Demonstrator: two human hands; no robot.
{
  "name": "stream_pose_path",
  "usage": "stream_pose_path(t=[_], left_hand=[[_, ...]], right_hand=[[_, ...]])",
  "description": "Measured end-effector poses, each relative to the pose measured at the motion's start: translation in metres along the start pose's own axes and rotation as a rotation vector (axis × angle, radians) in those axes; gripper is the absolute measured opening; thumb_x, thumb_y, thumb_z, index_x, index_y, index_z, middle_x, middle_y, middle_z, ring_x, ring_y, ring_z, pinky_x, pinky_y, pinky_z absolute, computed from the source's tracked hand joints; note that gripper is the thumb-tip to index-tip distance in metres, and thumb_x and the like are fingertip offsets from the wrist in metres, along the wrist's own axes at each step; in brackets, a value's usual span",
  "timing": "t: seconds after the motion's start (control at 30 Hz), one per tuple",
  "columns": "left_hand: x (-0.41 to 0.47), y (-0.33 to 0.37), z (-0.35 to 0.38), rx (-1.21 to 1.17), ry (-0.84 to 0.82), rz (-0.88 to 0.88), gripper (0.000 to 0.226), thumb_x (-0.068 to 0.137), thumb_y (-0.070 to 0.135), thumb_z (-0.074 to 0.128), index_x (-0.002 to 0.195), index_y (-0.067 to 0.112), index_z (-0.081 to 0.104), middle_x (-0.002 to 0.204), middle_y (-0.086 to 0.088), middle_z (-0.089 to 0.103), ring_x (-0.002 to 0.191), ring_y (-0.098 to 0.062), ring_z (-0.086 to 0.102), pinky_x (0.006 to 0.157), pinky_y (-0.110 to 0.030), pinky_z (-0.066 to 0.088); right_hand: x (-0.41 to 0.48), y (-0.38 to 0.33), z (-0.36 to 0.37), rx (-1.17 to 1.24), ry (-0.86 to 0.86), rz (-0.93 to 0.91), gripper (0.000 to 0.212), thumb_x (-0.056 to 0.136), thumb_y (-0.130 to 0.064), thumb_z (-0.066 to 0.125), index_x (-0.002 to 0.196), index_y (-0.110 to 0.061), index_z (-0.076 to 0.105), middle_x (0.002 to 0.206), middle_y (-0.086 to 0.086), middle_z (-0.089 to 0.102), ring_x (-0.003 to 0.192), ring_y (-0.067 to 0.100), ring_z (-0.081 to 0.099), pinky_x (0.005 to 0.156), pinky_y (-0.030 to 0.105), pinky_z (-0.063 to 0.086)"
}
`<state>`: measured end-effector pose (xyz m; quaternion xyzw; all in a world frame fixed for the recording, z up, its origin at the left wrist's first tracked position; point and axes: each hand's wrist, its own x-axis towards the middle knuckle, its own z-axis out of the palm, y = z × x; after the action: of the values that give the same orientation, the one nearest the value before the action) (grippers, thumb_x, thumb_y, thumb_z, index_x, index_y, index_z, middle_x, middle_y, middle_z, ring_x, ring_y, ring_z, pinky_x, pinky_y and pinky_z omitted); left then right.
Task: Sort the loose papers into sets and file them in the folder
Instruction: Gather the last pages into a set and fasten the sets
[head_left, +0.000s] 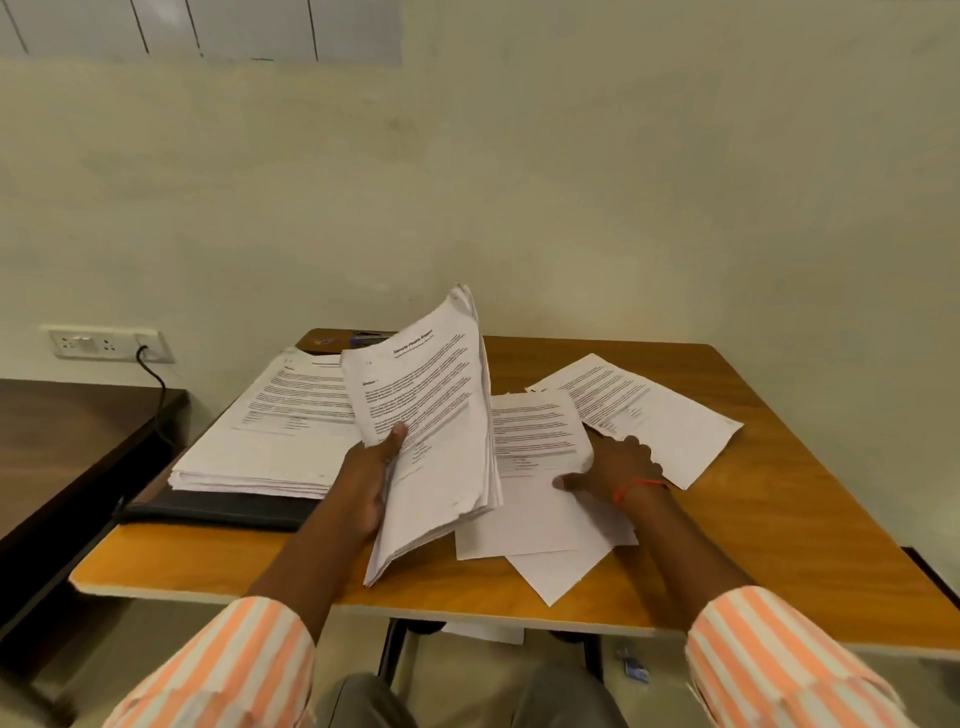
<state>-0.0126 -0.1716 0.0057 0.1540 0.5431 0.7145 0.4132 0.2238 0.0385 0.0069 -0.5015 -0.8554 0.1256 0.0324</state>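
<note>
This looks like an office: a wooden desk (779, 519) strewn with printed papers (249, 447), a black folder (218, 512) at its left, a darker desk (62, 441) further left, and a wall socket (106, 343).

Your left hand (371, 483) is gripping a paper stack (436, 395), thumb on top; your right hand (615, 467) is lying flat.
</note>
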Motion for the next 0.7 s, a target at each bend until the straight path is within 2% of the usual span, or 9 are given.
stream_pose_path(t=[0.07,0.13,0.23,0.3,0.37,0.43,0.5,0.6,0.7], left_hand=[[0.001,-0.001,0.002,0.071,0.037,0.035,0.044,0.088,0.033,0.075,0.128,0.017,0.062,0.117,-0.007,0.074,0.106,-0.031,0.072,0.096,-0.053,0.055],[0.003,-0.002,0.005,0.141,0.071,0.082,0.057,0.081,0.037,0.081,0.131,0.019,0.061,0.115,-0.005,0.075,0.104,-0.03,0.072,0.095,-0.052,0.056],[0.005,-0.007,0.013,0.185,0.091,0.127,0.035,0.089,0.027,0.076,0.121,0.024,0.063,0.111,-0.002,0.075,0.102,-0.028,0.072,0.086,-0.042,0.059],[0.006,-0.009,0.017,0.192,0.094,0.136,0.019,0.091,0.024,0.074,0.107,0.03,0.064,0.105,0.0,0.076,0.099,-0.027,0.073,0.085,-0.043,0.059],[0.007,-0.008,0.016,0.181,0.094,0.134,0.019,0.091,0.025,0.074,0.106,0.03,0.064,0.102,0.001,0.077,0.096,-0.026,0.074,0.083,-0.043,0.06],[0.008,-0.004,0.013,0.133,0.076,0.111,0.031,0.09,0.027,0.075,0.118,0.026,0.064,0.108,-0.003,0.077,0.098,-0.028,0.074,0.084,-0.045,0.06],[0.01,-0.002,0.008,0.069,0.053,0.069,0.04,0.089,0.028,0.075,0.127,0.02,0.062,0.114,-0.008,0.075,0.101,-0.031,0.074,0.09,-0.052,0.058],[0.008,0.0,0.004,0.03,0.013,0.049,0.033,0.093,0.027,0.07,0.123,0.017,0.063,0.114,-0.009,0.075,0.103,-0.031,0.073,0.091,-0.053,0.057],[0.007,-0.001,0.002,0.012,-0.023,0.061,0.035,0.093,0.026,0.069,0.126,0.015,0.062,0.117,-0.011,0.074,0.106,-0.032,0.072,0.094,-0.055,0.055]], right_hand=[[0.009,0.001,-0.002,0.016,-0.044,0.0,0.101,0.06,-0.075,0.075,0.145,-0.031,0.042,0.136,0.007,0.059,0.118,0.032,0.057,0.099,0.046,0.05],[0.012,0.001,-0.004,0.124,-0.09,-0.007,0.092,0.065,-0.06,0.084,0.141,-0.024,0.049,0.134,0.006,0.061,0.118,0.03,0.059,0.101,0.045,0.05],[0.01,0.006,-0.009,0.304,-0.081,0.019,0.069,0.073,-0.039,0.087,0.132,-0.019,0.058,0.129,0.008,0.065,0.113,0.03,0.062,0.098,0.042,0.052],[0.011,0.014,-0.009,0.414,-0.042,0.051,0.05,0.079,-0.03,0.084,0.122,-0.013,0.064,0.122,0.011,0.067,0.104,0.03,0.063,0.089,0.038,0.052],[0.01,0.024,-0.008,0.523,0.038,0.017,0.04,0.087,-0.023,0.076,0.123,-0.009,0.065,0.123,0.012,0.066,0.109,0.033,0.062,0.088,0.035,0.049],[0.004,0.033,-0.006,0.619,0.118,-0.035,0.031,0.094,-0.014,0.068,0.124,-0.008,0.066,0.124,0.012,0.066,0.115,0.033,0.061,0.089,0.031,0.044],[-0.003,0.041,-0.001,0.734,0.206,-0.043,0.026,0.098,-0.011,0.06,0.124,-0.009,0.066,0.125,0.009,0.067,0.115,0.03,0.061,0.089,0.028,0.044],[-0.014,0.048,0.006,0.972,0.348,0.014,0.016,0.102,-0.016,0.056,0.114,-0.016,0.067,0.118,0.003,0.069,0.108,0.024,0.064,0.082,0.025,0.051],[-0.014,0.055,0.01,1.144,0.371,0.044,0.015,0.101,-0.014,0.058,0.112,-0.016,0.068,0.113,-0.001,0.072,0.106,0.021,0.067,0.09,0.037,0.057]])
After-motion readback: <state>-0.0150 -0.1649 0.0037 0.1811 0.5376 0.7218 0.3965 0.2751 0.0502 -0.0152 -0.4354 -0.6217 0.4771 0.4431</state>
